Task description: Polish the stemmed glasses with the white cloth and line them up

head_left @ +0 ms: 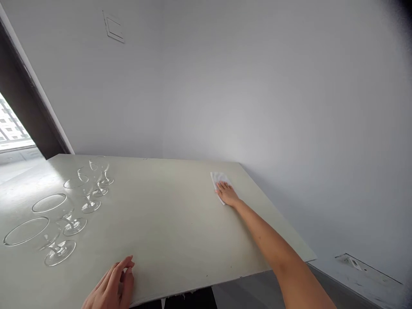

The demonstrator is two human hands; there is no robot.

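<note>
At arm's length, my right hand (227, 194) lies flat with its fingers spread on a folded white cloth (219, 177), pressing it against the pale tabletop (167, 214) toward the far right. Near the front edge, my left hand (111, 285) rests loosely bent, with a gap between thumb and forefinger and nothing seen in it. Beyond it on the left stand several clear stemmed glasses in a slanting row, the nearest glass (59, 253) being closest to my left hand. All of them are upright, and neither hand touches them.
A grey wall (273, 107) meets the table's far side and runs along its right. At the left is a window (14, 122) with a dark frame (28, 86). The table's front edge (199, 288) drops to a dark floor. A socket plate (354, 262) sits low on the right wall.
</note>
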